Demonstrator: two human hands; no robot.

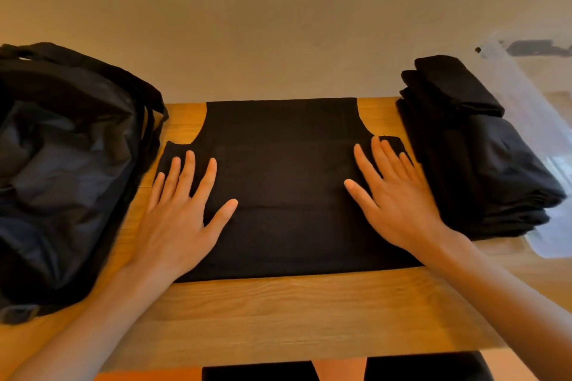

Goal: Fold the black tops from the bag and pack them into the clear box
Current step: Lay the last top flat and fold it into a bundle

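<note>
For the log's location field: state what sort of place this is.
Probably a room at home: a light wooden table pushed against a bare beige wall, a soft black fabric bag, and folded black tops stacked by a clear plastic box.

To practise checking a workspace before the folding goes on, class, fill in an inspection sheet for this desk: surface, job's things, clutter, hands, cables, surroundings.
Surface: wooden table, bare wood showing along the near edge.
Job's things: black top spread flat in the middle; bag at the left; stack of folded tops at the right; clear box beyond the stack, blurred.
Clutter: nothing seen.
Hands: left hand and right hand lie flat on the black top, fingers straight, one near each side.
Cables: nothing seen.
Surroundings: plain wall behind the table.
</note>
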